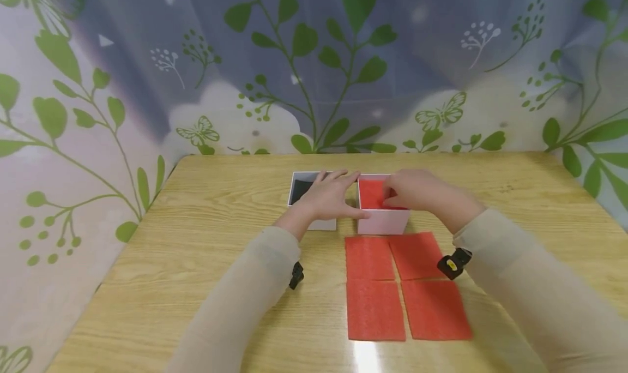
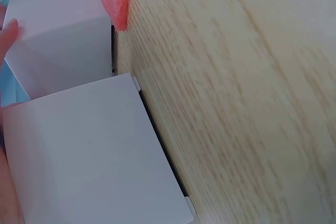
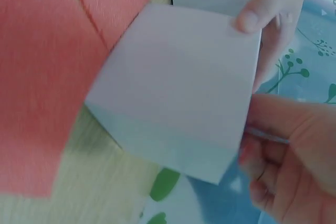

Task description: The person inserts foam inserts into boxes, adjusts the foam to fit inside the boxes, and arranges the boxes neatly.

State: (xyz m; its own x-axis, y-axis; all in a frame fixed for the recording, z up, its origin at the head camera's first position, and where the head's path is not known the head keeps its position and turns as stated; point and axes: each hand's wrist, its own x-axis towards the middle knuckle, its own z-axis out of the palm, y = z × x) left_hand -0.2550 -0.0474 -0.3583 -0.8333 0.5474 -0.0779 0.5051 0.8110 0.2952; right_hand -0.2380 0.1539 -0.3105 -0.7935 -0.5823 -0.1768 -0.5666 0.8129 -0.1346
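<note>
In the head view a white box (image 1: pixel 382 222) holds red foam-like squares (image 1: pixel 371 192). My left hand (image 1: pixel 327 196) spans this box's left side, its thumb on the front wall and a fingertip at the back left corner. My right hand (image 1: pixel 417 190) has its bent fingers inside the same box, right at the red square on top. I cannot tell whether those fingers pinch it. In the right wrist view the fingers of my right hand (image 3: pixel 299 156) go behind the box rim, and my left thumb (image 3: pixel 251 20) lies on the box wall.
A second white box (image 1: pixel 324 225) with dark pieces (image 1: pixel 300 189) inside stands to the left, partly behind my left hand. Red squares (image 1: pixel 375 310) lie in two rows in front of the boxes on the wooden table (image 1: pixel 196 275). A leaf-patterned curtain (image 1: pixel 319 89) hangs behind.
</note>
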